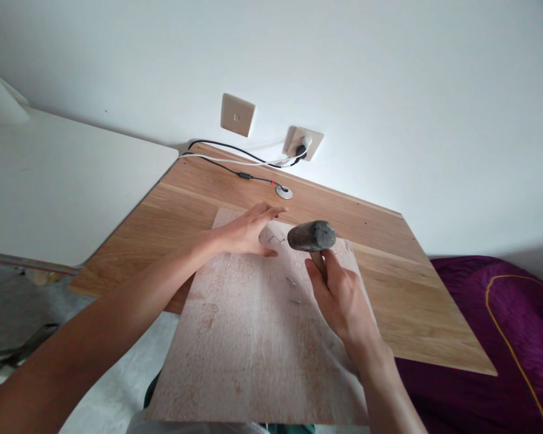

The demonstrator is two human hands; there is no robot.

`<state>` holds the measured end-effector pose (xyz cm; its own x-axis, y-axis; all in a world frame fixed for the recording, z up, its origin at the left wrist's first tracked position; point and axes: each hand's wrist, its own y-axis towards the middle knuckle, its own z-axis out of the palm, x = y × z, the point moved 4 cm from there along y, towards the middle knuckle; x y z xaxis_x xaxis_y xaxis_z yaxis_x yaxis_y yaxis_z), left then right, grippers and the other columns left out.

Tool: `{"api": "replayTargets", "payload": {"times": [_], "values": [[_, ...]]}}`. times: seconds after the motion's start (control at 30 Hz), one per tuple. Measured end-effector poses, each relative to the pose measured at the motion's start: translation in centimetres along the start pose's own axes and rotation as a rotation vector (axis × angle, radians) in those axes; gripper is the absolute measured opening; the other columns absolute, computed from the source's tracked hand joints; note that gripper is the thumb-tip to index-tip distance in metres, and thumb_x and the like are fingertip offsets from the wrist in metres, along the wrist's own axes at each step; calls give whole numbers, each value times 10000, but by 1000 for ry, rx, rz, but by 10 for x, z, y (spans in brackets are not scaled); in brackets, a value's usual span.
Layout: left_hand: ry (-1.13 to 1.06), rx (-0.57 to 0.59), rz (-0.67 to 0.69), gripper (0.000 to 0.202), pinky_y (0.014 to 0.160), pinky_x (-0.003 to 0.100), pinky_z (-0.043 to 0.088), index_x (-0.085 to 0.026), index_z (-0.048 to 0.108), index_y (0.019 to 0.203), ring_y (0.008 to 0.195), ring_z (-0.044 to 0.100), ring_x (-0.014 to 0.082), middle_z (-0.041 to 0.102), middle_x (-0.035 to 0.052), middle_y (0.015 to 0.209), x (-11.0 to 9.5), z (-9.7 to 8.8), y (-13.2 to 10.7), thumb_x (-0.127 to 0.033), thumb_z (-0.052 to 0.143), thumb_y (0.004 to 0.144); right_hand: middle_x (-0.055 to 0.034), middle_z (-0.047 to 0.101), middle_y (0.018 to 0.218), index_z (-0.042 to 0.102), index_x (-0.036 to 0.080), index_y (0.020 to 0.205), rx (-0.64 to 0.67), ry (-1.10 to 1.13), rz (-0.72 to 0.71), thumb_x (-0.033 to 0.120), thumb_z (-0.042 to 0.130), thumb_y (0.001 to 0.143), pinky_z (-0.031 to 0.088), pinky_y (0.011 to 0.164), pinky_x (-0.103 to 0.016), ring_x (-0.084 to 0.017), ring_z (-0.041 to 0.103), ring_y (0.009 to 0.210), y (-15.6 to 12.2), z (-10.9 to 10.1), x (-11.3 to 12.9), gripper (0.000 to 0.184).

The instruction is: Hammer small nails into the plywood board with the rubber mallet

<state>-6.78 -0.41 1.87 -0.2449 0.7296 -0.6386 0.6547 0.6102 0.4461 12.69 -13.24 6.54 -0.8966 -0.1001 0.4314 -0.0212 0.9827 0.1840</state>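
Note:
My right hand is wrapped around the short handle of a mallet with a dark, worn, cylindrical head. The mallet's head is above a pale, scuffed wooden board. My left hand is at the board's far part, thumb and fingers spread apart with nothing between them. Near its fingertips are a few thin nails, seemingly standing in the board at a slant. Closer to me, other small nails show on the board; whether they lie loose or are driven in, I cannot tell.
The board rests on a wooden desk against a white wall. Black and white cables run to a wall socket and a round grommet. A white tabletop adjoins at left; purple cloth lies at right.

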Motion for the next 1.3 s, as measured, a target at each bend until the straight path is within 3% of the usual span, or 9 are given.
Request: {"api": "replayTargets", "payload": {"times": [0.1,0.2,0.33,0.43,0.7,0.8,0.93,1.1,1.3], "values": [[85,-43,74,467,1090,485,479,-215,606,1211,1212,571,307,601,107,1216,-33,-1,1,-243,802,788,-62,710,693,597,235,1031,19,-13,45,367,461,1036,405,562,-320,-272,710,633,-17,-5,-18,189],[76,48,232,214,1009,411,511,-223,654,1036,1058,622,253,662,71,1077,-64,14,0,-154,704,840,-61,713,698,581,230,1033,95,4,58,388,432,1049,410,576,-324,-262,697,621,-28,-3,-30,217],[193,208,427,198,949,379,525,-222,704,932,999,655,246,739,65,994,-77,39,-6,-56,679,828,-101,749,767,574,205,1081,119,12,94,406,399,1045,415,591,-333,-290,721,669,-32,2,-36,269],[280,254,438,190,917,360,541,-227,735,968,931,683,231,749,52,925,-74,45,-8,-73,684,868,-128,761,802,576,195,1101,129,-3,121,419,382,1047,418,599,-338,-319,745,713,-31,3,-36,302],[261,218,388,275,897,324,557,-224,753,1145,908,717,198,769,54,970,-83,23,-6,-71,607,970,-161,786,849,566,153,1223,146,-7,109,432,359,1067,424,609,-346,-332,760,739,-33,5,-39,380],[157,102,246,306,852,280,557,-238,755,1222,899,714,168,762,53,1021,-73,-6,-5,-118,587,995,-129,786,833,570,171,1233,143,6,95,413,365,1075,421,606,-334,-312,756,734,-34,6,-40,354],[15,-54,38,216,812,266,565,-203,806,1095,874,705,149,740,58,997,-38,-39,-7,-195,628,972,-122,784,844,576,175,1240,124,-8,91,424,374,1078,431,619,-335,-308,759,755,-35,6,-42,359],[-218,-97,-121,189,860,304,610,-167,789,997,906,730,167,761,87,1018,-1,-39,-13,-318,686,952,-122,777,829,580,171,1242,101,-12,67,423,371,1077,430,616,-342,-310,750,745,-36,7,-43,366],[-44,-25,-118,115,923,316,557,-196,771,975,914,737,172,805,32,973,3,-27,-16,-263,680,954,-128,765,811,588,183,1156,125,-16,107,434,369,1070,406,617,-344,-322,742,768,-34,5,-41,343]]}}
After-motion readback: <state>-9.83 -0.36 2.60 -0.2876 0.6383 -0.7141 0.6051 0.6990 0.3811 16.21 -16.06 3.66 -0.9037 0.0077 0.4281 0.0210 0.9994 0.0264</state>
